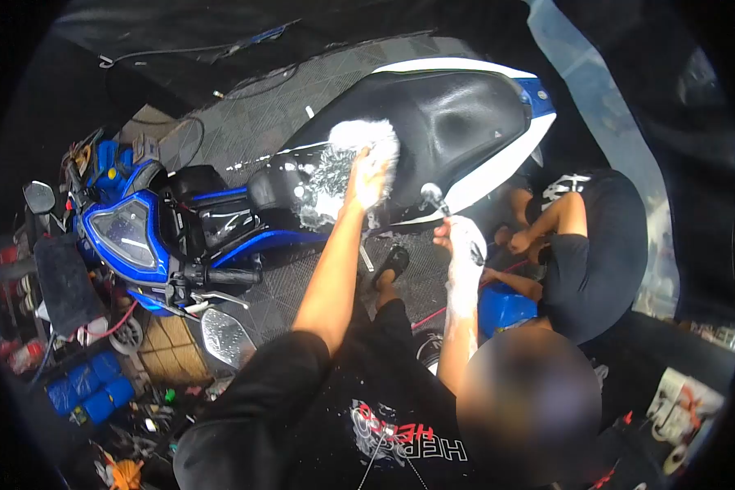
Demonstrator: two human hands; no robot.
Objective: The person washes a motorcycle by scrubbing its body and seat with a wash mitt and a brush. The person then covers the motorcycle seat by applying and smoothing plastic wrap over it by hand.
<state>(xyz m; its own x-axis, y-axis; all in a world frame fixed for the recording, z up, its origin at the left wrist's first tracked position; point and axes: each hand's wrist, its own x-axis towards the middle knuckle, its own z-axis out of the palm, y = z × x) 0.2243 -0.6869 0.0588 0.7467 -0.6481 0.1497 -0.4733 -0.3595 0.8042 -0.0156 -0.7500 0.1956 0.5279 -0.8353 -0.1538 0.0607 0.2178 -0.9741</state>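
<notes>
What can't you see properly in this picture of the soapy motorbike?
All in the head view:
- Anything under the left hand: the hand and white foam hide it.
- What the dark-handled tool is: the right hand covers part of it.
- Whatever is behind the blurred patch.
- What the lower-left clutter is: too small and dim.

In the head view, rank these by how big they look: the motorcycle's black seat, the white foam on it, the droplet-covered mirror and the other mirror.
1. black seat
2. white foam
3. droplet-covered mirror
4. other mirror

Nearness may explain the mirrors' difference.
</notes>
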